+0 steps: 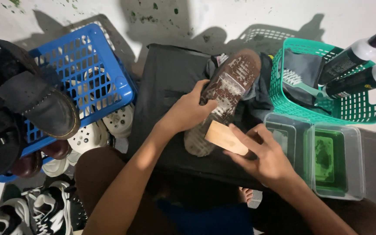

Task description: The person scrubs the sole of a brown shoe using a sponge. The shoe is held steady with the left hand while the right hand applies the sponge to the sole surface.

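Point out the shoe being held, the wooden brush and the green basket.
shoe (229, 87): head view, on its dirty sole.
wooden brush (225, 137): head view, on its flat back.
green basket (349, 114): head view, on its front wall.

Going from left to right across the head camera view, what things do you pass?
Black boot → blue basket → left hand → shoe sole → wooden brush → right hand → green basket holding two black bottles.

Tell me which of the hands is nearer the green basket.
Right. The right hand, holding a wooden block, sits just below the green basket; the left hand grips the shoe farther away.
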